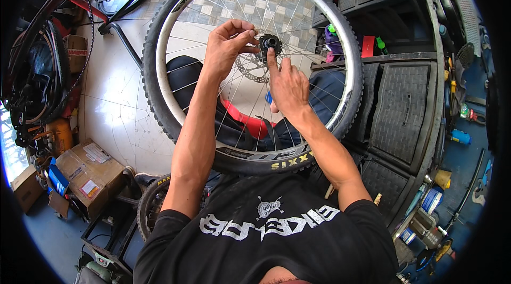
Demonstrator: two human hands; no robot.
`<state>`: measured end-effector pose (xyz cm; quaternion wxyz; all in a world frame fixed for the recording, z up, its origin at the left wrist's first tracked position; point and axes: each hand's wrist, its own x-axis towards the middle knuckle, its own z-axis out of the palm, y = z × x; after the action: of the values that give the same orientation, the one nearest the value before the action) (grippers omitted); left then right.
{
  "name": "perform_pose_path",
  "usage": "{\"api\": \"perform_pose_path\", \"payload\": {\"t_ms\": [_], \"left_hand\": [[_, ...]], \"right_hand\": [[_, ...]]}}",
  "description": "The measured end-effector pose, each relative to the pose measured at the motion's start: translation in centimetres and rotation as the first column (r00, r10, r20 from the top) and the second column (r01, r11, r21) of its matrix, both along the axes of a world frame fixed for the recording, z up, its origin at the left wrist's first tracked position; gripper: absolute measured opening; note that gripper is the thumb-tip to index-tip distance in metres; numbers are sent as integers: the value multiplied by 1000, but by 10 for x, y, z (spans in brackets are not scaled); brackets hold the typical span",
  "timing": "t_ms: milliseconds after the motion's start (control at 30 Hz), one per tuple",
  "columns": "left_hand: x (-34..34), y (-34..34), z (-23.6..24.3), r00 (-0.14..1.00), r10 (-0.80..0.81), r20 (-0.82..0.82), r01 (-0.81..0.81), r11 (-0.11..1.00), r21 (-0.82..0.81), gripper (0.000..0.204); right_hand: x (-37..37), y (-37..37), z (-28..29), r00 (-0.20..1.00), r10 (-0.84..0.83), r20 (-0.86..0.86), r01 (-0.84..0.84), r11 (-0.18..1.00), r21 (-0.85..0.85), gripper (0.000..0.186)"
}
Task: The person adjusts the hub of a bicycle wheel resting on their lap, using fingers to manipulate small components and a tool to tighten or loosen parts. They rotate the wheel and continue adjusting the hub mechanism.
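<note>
A bicycle wheel (354,92) with a knobby black tyre and silver rim lies across the lap over dark-clad legs. At its centre is a black hub (270,42), a slotted brake rotor (250,71) behind it. My left hand (229,47) is just left of the hub, fingertips pinched together; what they hold, if anything, is too small to make out. My right hand (288,89) has its index finger extended onto the hub, the other fingers loosely bent. A small blue object (268,97) shows beside its thumb; I cannot tell whether it is touched.
A bicycle (50,44) and cardboard boxes (90,172) are at the left. Dark woven-pattern drawers (399,113) and shelving stand close at the right, with tools and bottles (460,135) farther out. Another tyre (149,204) sits low at the left, near my body.
</note>
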<state>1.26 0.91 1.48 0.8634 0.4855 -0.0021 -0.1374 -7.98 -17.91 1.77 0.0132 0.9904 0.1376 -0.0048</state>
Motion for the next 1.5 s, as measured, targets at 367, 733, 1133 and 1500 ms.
{"api": "perform_pose_path", "payload": {"t_ms": [367, 733, 1133, 1500], "left_hand": [[0, -1, 1, 1000, 10, -8, -10, 1000, -2, 15], [0, 0, 1, 1000, 6, -10, -6, 1000, -4, 16], [0, -1, -2, 999, 27, -18, -25, 995, 95, 16], [-1, -2, -2, 1000, 19, -9, -17, 993, 113, 15]], "right_hand": [[1, 2, -2, 1000, -5, 29, 6, 1000, -14, 80], [2, -14, 4, 991, -127, -32, 121, 804, 581, 74], [11, -27, 19, 739, 332, -586, 659, -539, 525, 56], [2, 1, 10, 705, 452, -547, 598, -793, 115, 53]]}}
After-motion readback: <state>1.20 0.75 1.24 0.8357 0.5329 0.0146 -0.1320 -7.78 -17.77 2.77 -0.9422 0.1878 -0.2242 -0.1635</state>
